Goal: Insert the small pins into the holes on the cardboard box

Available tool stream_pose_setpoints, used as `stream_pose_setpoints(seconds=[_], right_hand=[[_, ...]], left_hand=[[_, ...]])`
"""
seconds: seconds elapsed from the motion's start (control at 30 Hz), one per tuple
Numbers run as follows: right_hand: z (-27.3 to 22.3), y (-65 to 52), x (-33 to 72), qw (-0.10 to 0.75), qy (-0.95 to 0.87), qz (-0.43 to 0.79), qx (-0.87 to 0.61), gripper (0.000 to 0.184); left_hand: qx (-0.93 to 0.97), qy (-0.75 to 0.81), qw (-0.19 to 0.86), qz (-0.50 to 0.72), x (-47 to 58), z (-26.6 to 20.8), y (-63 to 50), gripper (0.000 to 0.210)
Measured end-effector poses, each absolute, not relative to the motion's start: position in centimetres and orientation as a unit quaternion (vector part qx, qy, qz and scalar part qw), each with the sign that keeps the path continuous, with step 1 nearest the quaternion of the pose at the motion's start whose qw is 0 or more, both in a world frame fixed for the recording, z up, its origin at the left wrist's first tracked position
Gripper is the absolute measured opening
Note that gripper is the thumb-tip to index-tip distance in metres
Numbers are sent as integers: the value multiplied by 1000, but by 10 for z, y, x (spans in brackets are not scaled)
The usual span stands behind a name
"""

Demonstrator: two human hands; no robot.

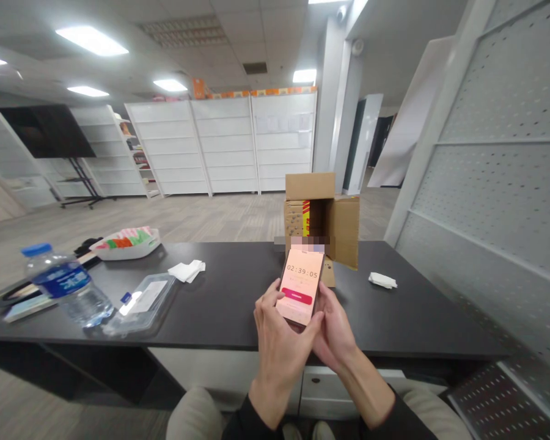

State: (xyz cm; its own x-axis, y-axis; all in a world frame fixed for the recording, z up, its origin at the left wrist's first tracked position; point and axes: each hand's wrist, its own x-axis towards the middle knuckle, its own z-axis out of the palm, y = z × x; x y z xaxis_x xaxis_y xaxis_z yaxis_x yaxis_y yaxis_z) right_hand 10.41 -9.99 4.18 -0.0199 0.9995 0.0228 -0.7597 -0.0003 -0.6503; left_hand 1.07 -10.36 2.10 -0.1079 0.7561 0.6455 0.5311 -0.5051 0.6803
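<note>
A smartphone (299,284) is held upright over the front part of the dark desk, its lit screen showing 02:39:05 above a red button. My left hand (279,336) grips its lower left side, the thumb lying across the bottom edge and a fingertip at the left of the red button. Around the right side and back of the phone wraps my right hand (337,330), its fingers partly hidden behind it. Just beyond the phone, an open cardboard box (346,229) stands on the desk with its flaps spread and its inside facing me.
On the dark desk (229,305), a water bottle (68,284), a clear plastic case (149,302) and a white tray (132,250) of colourful packets stand left. Crumpled tissues (187,271) lie near the case; a folded tissue (382,280) is right. A perforated panel (495,183) rises at the right.
</note>
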Motion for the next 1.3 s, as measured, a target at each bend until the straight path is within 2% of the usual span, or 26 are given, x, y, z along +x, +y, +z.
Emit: stream_pose_setpoints(seconds=[0.2, 0.4, 0.63, 0.83, 0.93, 1.07, 1.2, 1.3], right_hand=[[46, -105, 111, 682, -224, 661, -217, 36], [44, -105, 108, 687, -196, 678, -172, 33], [43, -106, 106, 652, -220, 708, -158, 35], [32, -99, 108, 642, -312, 676, -181, 37], [15, -83, 118, 635, -387, 613, -265, 36], [-5, -61, 142, 615, -514, 421, -426, 33], [-13, -51, 160, 492, -654, 214, -534, 28], [-11, -50, 163, 388, -724, 114, -559, 31]], left_hand=[[662, 460, 107, 582, 13, 23, -111, 64], [665, 498, 95, 548, 17, 22, -110, 66], [639, 535, 170, 525, 16, 27, -101, 68], [641, 559, 163, 500, 5, 29, -91, 66], [651, 579, 123, 475, -6, 27, -81, 64], [669, 633, 57, 386, -25, 26, -64, 58], [683, 677, 11, 274, -46, 28, -48, 52], [688, 692, -15, 219, -60, 28, -41, 48]])
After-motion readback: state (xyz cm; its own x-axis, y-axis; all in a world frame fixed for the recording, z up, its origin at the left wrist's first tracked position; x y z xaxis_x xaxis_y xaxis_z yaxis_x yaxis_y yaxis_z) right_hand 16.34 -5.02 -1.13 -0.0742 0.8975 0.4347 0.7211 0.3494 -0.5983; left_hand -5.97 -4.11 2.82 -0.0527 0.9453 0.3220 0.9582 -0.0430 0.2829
